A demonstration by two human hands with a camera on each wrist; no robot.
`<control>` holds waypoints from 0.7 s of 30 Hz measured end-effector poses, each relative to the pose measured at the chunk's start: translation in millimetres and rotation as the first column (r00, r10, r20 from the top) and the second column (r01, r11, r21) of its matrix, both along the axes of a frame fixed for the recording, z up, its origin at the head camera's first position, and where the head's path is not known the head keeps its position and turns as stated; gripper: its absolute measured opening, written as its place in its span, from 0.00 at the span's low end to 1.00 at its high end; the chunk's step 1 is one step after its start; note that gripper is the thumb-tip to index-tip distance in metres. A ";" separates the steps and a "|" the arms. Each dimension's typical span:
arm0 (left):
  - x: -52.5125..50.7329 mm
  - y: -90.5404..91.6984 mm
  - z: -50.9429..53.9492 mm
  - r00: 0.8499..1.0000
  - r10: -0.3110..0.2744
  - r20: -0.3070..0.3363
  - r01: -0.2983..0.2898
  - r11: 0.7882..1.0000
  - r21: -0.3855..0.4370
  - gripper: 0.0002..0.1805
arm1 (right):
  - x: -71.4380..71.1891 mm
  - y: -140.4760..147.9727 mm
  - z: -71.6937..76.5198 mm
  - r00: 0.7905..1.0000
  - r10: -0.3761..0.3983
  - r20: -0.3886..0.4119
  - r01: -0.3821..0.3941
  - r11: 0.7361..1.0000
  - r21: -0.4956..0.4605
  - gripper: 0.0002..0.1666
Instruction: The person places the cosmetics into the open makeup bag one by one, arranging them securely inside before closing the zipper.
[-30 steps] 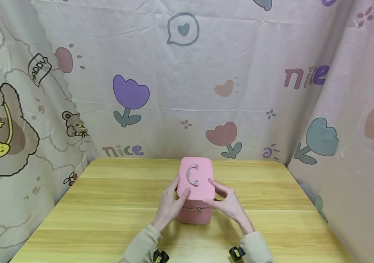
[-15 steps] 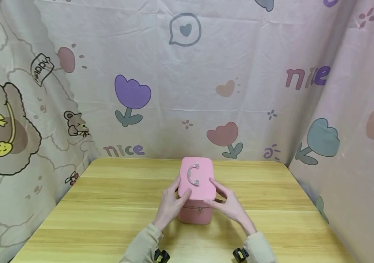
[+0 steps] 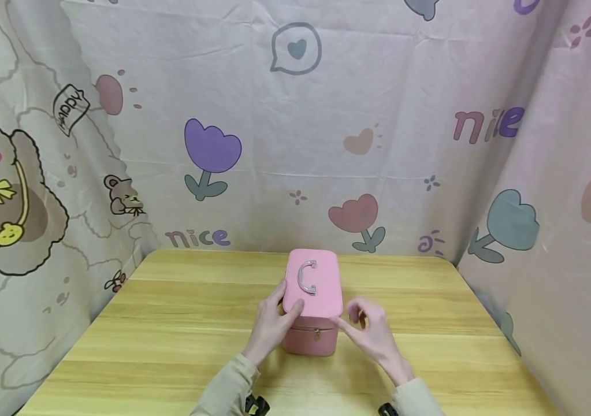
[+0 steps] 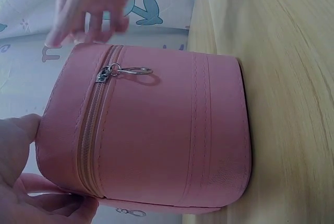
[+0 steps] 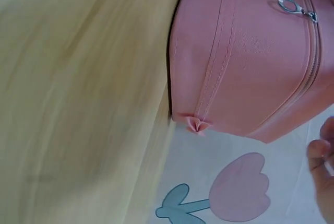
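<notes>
A pink zippered cosmetic case (image 3: 326, 277) with a silver handle (image 3: 301, 279) on its lid stands upright on the table. My left hand (image 3: 270, 325) holds its near left side, thumb on the lid and fingers along the side. In the left wrist view, the zip's silver puller (image 4: 107, 72) with a ring (image 4: 135, 71) sits on the front face. My right hand (image 3: 372, 334) is beside the near right corner, its fingers bent and holding nothing. Whether its thumb touches the lid edge I cannot tell. The lid is down, and the inside is hidden.
The wooden table (image 3: 186, 323) extends around the case. A printed curtain (image 3: 285, 127) hangs behind it and along both sides. In the right wrist view, a small pink bow-shaped tab (image 5: 197, 125) sticks out from the case's lower side.
My right hand has come off the lid's right edge, moved slightly right, and its fingers have bent. The left hand keeps its hold and the case stays put. The view shifts slightly.
</notes>
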State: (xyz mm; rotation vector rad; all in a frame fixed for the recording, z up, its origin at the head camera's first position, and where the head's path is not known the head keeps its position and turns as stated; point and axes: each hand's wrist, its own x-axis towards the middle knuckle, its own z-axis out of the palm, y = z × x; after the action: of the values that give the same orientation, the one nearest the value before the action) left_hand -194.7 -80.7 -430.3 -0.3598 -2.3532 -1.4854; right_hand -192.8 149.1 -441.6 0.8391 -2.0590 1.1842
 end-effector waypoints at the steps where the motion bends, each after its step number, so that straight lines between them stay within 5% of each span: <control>1: 0.0 0.0 -0.2 1.000 0.000 0.000 0.000 1.000 0.001 0.39 | 0.7 0.3 -0.2 0.997 0.017 -0.077 -0.014 0.999 0.037 0.17; 4: -0.4 0.1 -0.7 1.000 0.001 -0.006 -0.001 1.000 0.002 0.39 | 4.2 -0.8 0.2 0.978 0.065 -0.197 -0.033 0.986 0.161 0.20; 9: -0.7 -0.2 -1.1 1.000 0.002 -0.023 -0.002 1.000 0.001 0.38 | 8.9 -8.0 -2.1 0.982 0.067 -0.175 -0.012 0.954 0.300 0.13; 13: -0.3 -0.4 -1.4 0.999 0.001 -0.032 -0.001 1.000 0.004 0.38 | 12.0 -16.3 -4.6 0.988 0.045 -0.149 0.009 0.939 0.343 0.08; 21: -0.3 -0.3 -2.0 0.999 -0.007 -0.039 0.008 1.000 0.009 0.38 | 17.9 -30.5 -12.4 0.982 -0.107 -0.156 0.153 0.933 0.326 0.18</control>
State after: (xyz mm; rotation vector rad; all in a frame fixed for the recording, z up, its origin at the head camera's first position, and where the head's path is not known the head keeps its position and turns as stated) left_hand -195.0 -81.0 -432.3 -0.3919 -2.3171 -1.4789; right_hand -174.8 118.6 -454.1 0.8951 -2.1980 0.6912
